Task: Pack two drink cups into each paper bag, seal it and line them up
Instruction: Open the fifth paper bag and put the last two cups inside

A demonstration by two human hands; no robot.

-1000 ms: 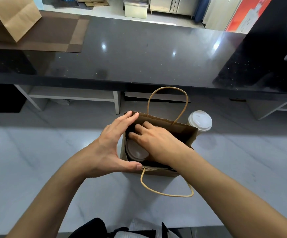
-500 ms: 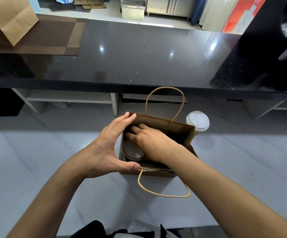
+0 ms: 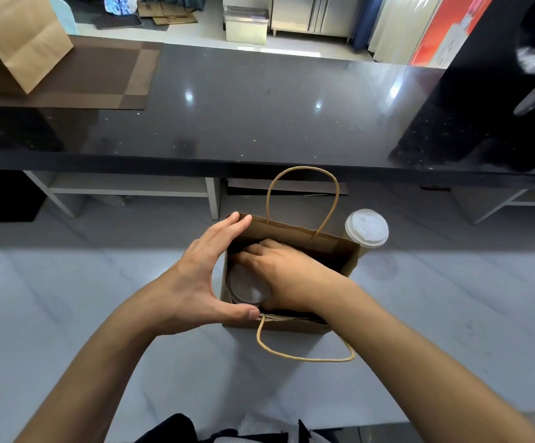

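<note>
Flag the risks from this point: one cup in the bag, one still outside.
1. The right hand fills most of the brown paper handle bag, above the white-lidded cup inside; pulling out could tip that cup.
2. Only the left hand braces the bag's left end; the right wall could buckle.
3. The second white-lidded cup stands right against the bag's far right corner; a bag shift might knock it.

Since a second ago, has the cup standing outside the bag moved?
No. The lidded cup stands at the paper bag's far right corner, as before; only the head camera shifted.
</note>
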